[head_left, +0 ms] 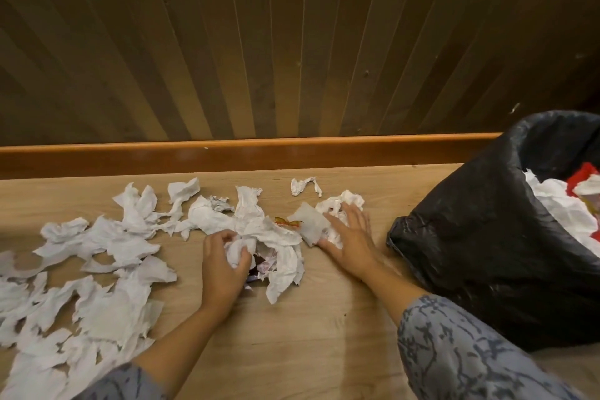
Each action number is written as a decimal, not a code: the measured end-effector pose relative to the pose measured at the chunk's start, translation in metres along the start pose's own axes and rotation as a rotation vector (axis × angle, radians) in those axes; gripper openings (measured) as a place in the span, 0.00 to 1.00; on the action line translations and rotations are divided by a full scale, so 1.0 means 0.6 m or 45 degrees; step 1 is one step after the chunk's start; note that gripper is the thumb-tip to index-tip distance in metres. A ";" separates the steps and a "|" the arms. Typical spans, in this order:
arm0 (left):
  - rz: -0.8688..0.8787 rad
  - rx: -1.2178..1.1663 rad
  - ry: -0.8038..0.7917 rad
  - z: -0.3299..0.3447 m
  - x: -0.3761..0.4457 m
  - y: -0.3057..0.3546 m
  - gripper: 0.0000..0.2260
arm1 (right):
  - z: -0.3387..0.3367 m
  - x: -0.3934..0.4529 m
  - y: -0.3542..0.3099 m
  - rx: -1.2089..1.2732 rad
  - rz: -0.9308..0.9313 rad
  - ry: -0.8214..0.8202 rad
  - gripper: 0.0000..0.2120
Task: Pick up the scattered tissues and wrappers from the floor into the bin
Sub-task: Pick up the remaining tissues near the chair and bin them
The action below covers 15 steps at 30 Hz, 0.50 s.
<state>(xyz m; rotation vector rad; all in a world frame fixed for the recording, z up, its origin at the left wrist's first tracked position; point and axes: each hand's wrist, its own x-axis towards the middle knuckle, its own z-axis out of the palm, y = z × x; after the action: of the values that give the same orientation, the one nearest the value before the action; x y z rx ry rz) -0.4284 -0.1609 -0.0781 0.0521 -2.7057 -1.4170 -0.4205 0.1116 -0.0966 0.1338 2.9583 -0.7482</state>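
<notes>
Two hands, one bin, and a litter of white tissues too overlapped to count exactly, more than a dozen pieces at least. The left hand (220,265) is curled closed around a crumpled tissue wad (236,253), thumb and fingers wrapped on it, at the near edge of the central tissue heap (259,227); beneath that heap a dark printed wrapper (259,269) shows partly, just right of the left thumb. The right hand (349,237) lies palm down with fingers spread and extended, pressing on a second clump of tissue (341,204); whether it grips anything cannot be told. A flat square tissue sheet (311,227) lies just left of the right hand, touching the clump, one corner pointing toward the wall. One orange-brown wrapper scrap (287,221) lies between the central heap and the square sheet. One small twisted tissue strip (305,186) lies apart, nearer the skirting board (227,156), its long axis running left to right along the wall. The large spread of tissues (91,269) extends across the wooden floor (308,334) to the left of the left hand. The bin (487,237), lined with a black bag, stands right of the right hand and holds white tissue and something red (584,177). Both forearms wear grey patterned sleeves (470,351).
</notes>
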 end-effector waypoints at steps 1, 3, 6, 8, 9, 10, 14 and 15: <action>-0.016 -0.007 0.007 0.001 0.000 0.001 0.17 | 0.008 -0.008 -0.001 0.066 -0.013 0.061 0.26; -0.015 0.004 -0.009 0.002 -0.001 0.005 0.19 | 0.022 -0.026 -0.005 0.173 -0.051 0.248 0.13; 0.077 0.229 0.002 0.006 -0.007 -0.002 0.15 | 0.035 -0.054 -0.014 0.188 -0.057 0.409 0.03; 0.100 0.488 0.026 0.006 -0.013 -0.012 0.13 | 0.038 -0.068 -0.017 0.193 -0.053 0.422 0.08; 0.106 0.547 0.033 0.004 -0.015 -0.014 0.12 | 0.038 -0.074 -0.017 0.198 -0.060 0.432 0.10; 0.122 0.550 0.031 0.001 -0.018 -0.016 0.11 | 0.037 -0.080 -0.018 0.213 -0.061 0.443 0.14; 0.207 0.478 -0.151 -0.007 -0.031 -0.022 0.26 | 0.029 -0.105 -0.018 0.217 0.019 0.435 0.31; 0.212 0.473 -0.205 -0.007 -0.038 -0.022 0.29 | 0.027 -0.109 -0.016 0.175 0.016 0.409 0.29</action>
<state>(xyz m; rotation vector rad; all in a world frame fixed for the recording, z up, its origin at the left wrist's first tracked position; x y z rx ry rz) -0.4056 -0.1703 -0.0879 -0.2676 -2.9839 -0.8978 -0.3554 0.0912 -0.0994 0.3092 3.1963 -1.0162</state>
